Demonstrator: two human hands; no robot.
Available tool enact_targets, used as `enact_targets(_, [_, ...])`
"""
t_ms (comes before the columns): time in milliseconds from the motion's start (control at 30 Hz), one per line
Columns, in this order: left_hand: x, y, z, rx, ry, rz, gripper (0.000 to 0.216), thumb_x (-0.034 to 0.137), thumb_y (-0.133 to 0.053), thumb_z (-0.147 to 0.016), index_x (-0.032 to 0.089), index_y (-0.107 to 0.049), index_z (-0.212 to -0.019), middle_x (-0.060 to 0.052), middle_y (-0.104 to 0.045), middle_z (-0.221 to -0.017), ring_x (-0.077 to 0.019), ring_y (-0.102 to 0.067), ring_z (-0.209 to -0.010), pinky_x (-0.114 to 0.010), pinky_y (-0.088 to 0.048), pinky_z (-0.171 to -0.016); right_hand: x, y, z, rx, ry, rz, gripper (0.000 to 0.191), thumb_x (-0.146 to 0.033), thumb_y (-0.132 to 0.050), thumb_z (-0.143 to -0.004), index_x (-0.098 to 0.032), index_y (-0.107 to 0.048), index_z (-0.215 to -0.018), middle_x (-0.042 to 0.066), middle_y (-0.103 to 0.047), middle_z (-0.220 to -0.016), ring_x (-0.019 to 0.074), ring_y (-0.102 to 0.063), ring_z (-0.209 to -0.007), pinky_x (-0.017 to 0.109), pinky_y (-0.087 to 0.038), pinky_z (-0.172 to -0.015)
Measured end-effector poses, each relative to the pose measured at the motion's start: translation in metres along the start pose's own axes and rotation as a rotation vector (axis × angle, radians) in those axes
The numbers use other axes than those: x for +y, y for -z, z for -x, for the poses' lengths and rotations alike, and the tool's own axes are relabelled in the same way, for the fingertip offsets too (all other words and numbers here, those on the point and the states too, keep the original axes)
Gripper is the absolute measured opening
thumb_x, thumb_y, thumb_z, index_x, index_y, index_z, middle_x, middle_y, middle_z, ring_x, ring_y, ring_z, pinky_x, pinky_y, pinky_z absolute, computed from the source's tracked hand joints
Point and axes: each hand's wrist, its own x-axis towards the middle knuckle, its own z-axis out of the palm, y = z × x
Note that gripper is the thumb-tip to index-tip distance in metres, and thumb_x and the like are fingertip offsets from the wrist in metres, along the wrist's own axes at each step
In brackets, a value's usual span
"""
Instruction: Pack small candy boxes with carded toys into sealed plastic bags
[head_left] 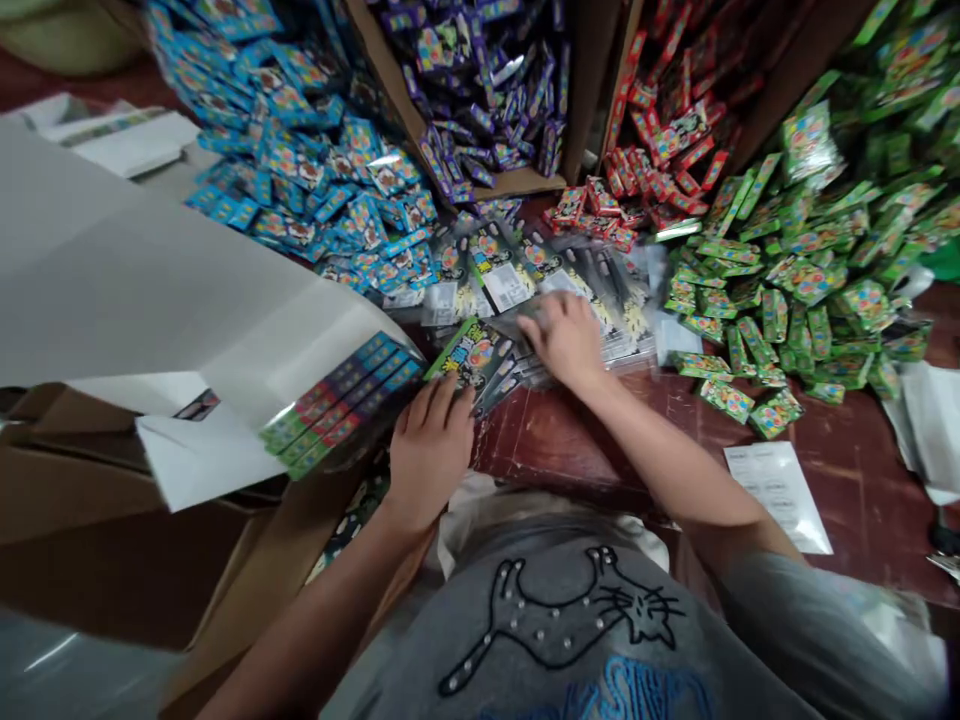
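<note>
My left hand (433, 445) is at the near edge of the table, fingers bent over the lower end of a printed plastic bag (474, 352) with a green top edge; its thumb is hidden. My right hand (566, 338) has curled fingers at the side of that bag, pinching a clear plastic part beside it. Beneath and behind the right hand lies a fanned stack of clear printed bags (502, 280) with dark tops and white labels. Close to my left hand, rows of small blue, purple, red and green boxes (341, 405) lie in a white carton.
Loose small packs lie in heaps: blue (300, 170), purple (487, 100), red (660, 150) and green (810, 260). Brown cardboard walls (394, 80) separate some heaps. A white carton flap (150, 250) rises at the left. A white paper (780, 490) lies on the reddish table (547, 430).
</note>
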Motion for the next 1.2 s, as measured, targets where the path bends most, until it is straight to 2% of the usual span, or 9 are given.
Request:
enact_targets(167, [0.002, 0.001, -0.003, 0.029, 0.034, 0.058, 0.037, 0.021, -0.058, -0.101, 0.021, -0.068, -0.136, -0.018, -0.059, -0.158, -0.0442, -0.057, -0.144, -0.062, -0.05, -0.111, 0.054, 0.025, -0.055, 0.024, -0.304, 0.21, 0.08, -0.049, -0.078, -0.092, -0.002, -0.053, -0.152, 0.031, -0.052, -0.157, 0.0464, -0.046, -0.146, 0.061, -0.039, -0.119])
enact_targets(333, [0.012, 0.016, -0.01, 0.066, 0.079, 0.153, 0.036, 0.028, -0.065, -0.1, 0.02, -0.067, -0.135, -0.019, -0.059, -0.158, -0.0443, -0.056, -0.145, -0.064, -0.046, -0.118, 0.089, 0.059, -0.087, -0.028, -0.388, 0.133, 0.021, -0.027, -0.071, -0.094, -0.015, -0.073, -0.111, 0.019, -0.076, -0.12, 0.0347, -0.069, -0.115, 0.047, -0.052, -0.1])
enact_targets(467, [0.041, 0.017, -0.037, 0.144, 0.149, 0.679, 0.053, 0.041, -0.072, -0.098, 0.024, -0.059, -0.146, -0.015, -0.06, -0.158, -0.0341, -0.06, -0.144, -0.054, -0.047, -0.123, 0.099, 0.08, -0.01, 0.191, -0.187, -0.388, 0.022, -0.041, -0.071, -0.098, -0.023, -0.061, -0.088, 0.002, -0.065, -0.077, 0.0208, -0.063, -0.073, 0.037, -0.054, -0.075])
enact_targets(533, [0.062, 0.007, -0.062, 0.111, 0.206, 1.085, 0.066, 0.049, -0.075, -0.095, 0.024, -0.052, -0.151, -0.015, -0.061, -0.156, -0.0307, -0.066, -0.136, -0.048, -0.054, -0.116, 0.093, 0.081, 0.052, 0.142, -0.109, -0.709, 0.03, -0.051, -0.072, -0.098, -0.026, -0.058, -0.088, -0.002, -0.06, -0.074, 0.0169, -0.058, -0.067, 0.032, -0.052, -0.066])
enact_targets(633, [0.093, -0.014, -0.095, 0.022, 0.243, 1.477, 0.06, 0.053, -0.075, -0.093, 0.018, -0.062, -0.14, -0.015, -0.071, -0.143, -0.0289, -0.071, -0.127, -0.043, -0.056, -0.11, 0.081, 0.077, 0.135, 0.006, -0.13, -0.774, 0.03, -0.053, -0.069, -0.1, -0.026, -0.059, -0.091, 0.0, -0.064, -0.08, 0.0173, -0.062, -0.072, 0.032, -0.054, -0.067])
enact_targets(700, [0.111, -0.025, -0.104, -0.112, 0.229, 1.47, 0.047, 0.048, -0.073, -0.095, 0.016, -0.069, -0.129, -0.013, -0.077, -0.133, -0.028, -0.073, -0.121, -0.041, -0.056, -0.109, 0.078, 0.077, 0.165, 0.161, -0.13, -0.577, 0.026, -0.049, -0.072, -0.099, -0.026, -0.062, -0.105, 0.004, -0.069, -0.097, 0.0218, -0.067, -0.087, 0.039, -0.058, -0.078])
enact_targets(800, [0.128, -0.032, -0.095, -0.36, 0.092, 1.261, 0.034, 0.04, -0.07, -0.095, 0.015, -0.075, -0.117, -0.01, -0.081, -0.118, -0.0264, -0.075, -0.107, -0.038, -0.057, -0.097, 0.082, 0.086, 0.17, 0.385, 0.015, -0.213, 0.04, -0.041, -0.075, -0.098, -0.026, -0.06, -0.133, 0.013, -0.068, -0.13, 0.0316, -0.064, -0.123, 0.054, -0.054, -0.107])
enact_targets(867, [0.134, -0.031, -0.084, -0.452, -0.014, 1.131, 0.029, 0.039, -0.067, -0.095, 0.014, -0.076, -0.107, -0.009, -0.081, -0.103, -0.0237, -0.073, -0.093, -0.034, -0.056, -0.086, 0.089, 0.095, 0.16, 0.288, 0.131, -0.104, 0.037, -0.034, -0.067, -0.103, -0.025, -0.06, -0.138, 0.015, -0.067, -0.136, 0.0331, -0.061, -0.132, 0.057, -0.051, -0.114])
enact_targets(1200, [0.132, -0.024, -0.057, -0.541, 0.021, 1.099, 0.026, 0.038, -0.066, -0.095, 0.013, -0.074, -0.098, -0.003, -0.075, -0.086, -0.0178, -0.066, -0.079, -0.027, -0.05, -0.073, 0.085, 0.11, 0.146, -0.041, 0.256, 0.022, 0.018, -0.033, -0.07, -0.102, -0.016, -0.072, -0.108, 0.011, -0.074, -0.101, 0.0276, -0.07, -0.096, 0.04, -0.057, -0.085])
